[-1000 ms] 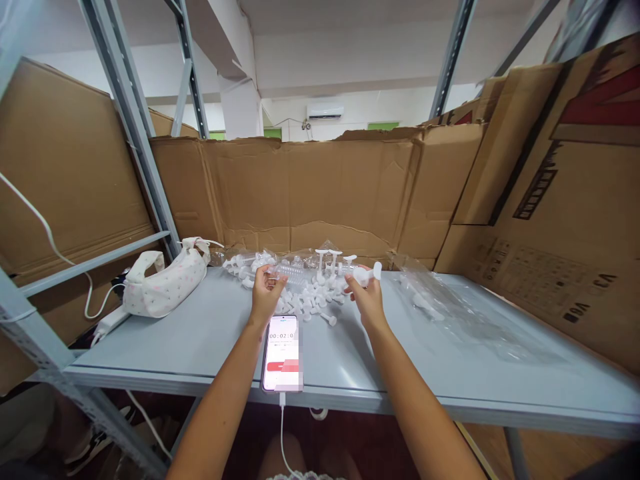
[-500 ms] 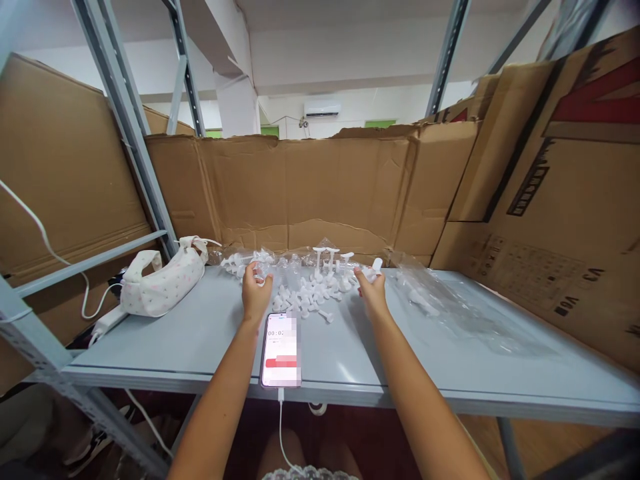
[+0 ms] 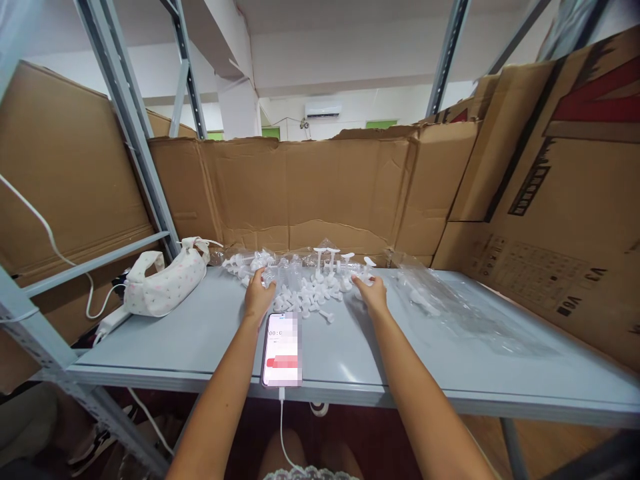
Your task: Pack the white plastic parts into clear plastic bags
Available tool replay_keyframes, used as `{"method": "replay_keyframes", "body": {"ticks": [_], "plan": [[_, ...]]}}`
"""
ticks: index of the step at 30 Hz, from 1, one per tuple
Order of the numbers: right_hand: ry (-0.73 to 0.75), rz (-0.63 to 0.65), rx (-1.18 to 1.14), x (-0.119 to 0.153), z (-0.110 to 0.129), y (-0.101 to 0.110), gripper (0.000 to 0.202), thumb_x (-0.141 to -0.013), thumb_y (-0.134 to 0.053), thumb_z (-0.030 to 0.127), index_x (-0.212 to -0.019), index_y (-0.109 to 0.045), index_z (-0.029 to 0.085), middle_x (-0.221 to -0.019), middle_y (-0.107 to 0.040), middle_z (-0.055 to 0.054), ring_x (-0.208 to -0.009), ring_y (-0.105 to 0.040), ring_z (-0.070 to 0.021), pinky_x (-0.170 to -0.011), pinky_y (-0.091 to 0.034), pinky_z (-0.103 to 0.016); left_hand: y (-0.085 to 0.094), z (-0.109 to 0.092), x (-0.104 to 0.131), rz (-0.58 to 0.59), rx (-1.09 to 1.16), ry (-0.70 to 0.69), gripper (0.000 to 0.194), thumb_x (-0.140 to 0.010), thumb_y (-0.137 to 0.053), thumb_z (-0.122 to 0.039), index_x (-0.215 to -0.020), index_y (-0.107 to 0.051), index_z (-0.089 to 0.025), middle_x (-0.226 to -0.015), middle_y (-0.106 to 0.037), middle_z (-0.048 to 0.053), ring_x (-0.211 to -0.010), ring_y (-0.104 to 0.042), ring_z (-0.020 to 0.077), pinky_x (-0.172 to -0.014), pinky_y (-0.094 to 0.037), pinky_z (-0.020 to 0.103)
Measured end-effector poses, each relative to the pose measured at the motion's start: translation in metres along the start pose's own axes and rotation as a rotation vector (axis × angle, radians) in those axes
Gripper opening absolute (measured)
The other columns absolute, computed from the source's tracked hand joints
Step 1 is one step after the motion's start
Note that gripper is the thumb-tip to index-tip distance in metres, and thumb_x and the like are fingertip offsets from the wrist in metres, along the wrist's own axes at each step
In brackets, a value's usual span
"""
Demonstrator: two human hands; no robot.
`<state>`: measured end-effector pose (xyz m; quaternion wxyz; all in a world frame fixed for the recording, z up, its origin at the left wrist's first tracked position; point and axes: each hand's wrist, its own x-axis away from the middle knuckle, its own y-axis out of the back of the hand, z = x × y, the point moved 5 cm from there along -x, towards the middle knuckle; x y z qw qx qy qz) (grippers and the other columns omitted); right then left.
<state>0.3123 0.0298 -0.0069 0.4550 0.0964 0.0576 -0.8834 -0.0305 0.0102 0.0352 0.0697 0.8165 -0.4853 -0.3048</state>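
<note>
A pile of small white plastic pieces (image 3: pixel 313 291) lies mid-shelf, with clear plastic bottles (image 3: pixel 290 272) behind it. At the pile's left edge is my left hand (image 3: pixel 259 293), its fingers closed round a clear plastic bottle (image 3: pixel 270 274). My right hand (image 3: pixel 371 292) is at the right edge, thumb and fingers curled together; what they hold, if anything, is too small to make out. Just behind it a white pump top (image 3: pixel 369 262) stands upright. More white pump tops (image 3: pixel 327 251) stand behind the pile.
A phone (image 3: pixel 281 350) with a cable lies at the shelf's front edge (image 3: pixel 350 395). On the left are a patterned white pouch (image 3: pixel 167 283) and a white power strip (image 3: pixel 111 323). Clear plastic bags (image 3: pixel 450 307) lie right. Cardboard (image 3: pixel 310 187) walls the back.
My right hand has drawn slightly away from the white pump top, which now stands behind it. My left hand has shifted slightly right and turned, with the clear bottle at its fingers.
</note>
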Motion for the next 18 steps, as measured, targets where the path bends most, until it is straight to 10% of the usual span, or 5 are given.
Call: {"method": "replay_keyframes", "body": {"ticks": [4, 18], "plan": [[-0.121, -0.007, 0.523, -0.002, -0.001, 0.006, 0.061, -0.060, -0.068, 0.057, -0.104, -0.059, 0.015, -0.120, -0.051, -0.022, -0.111, -0.050, -0.0367, -0.089, -0.041, -0.046, -0.003, 0.000, 0.000, 0.033, -0.100, -0.031, 0.050, -0.077, -0.057, -0.032, -0.127, -0.050, -0.026, -0.107, -0.058, 0.007, -0.083, -0.058, 0.0179, -0.077, -0.044, 0.029], [-0.038, 0.104, 0.878, 0.010, 0.007, 0.002, 0.060, -0.071, -0.064, 0.041, -0.124, -0.051, 0.016, -0.108, -0.062, -0.015, -0.114, -0.046, -0.0342, -0.086, -0.041, -0.039, -0.011, 0.000, 0.000, 0.074, -0.133, -0.050, 0.049, -0.082, -0.054, -0.027, -0.130, -0.045, -0.023, -0.117, -0.057, 0.009, -0.085, -0.060, 0.0174, -0.081, -0.046, 0.031]]}}
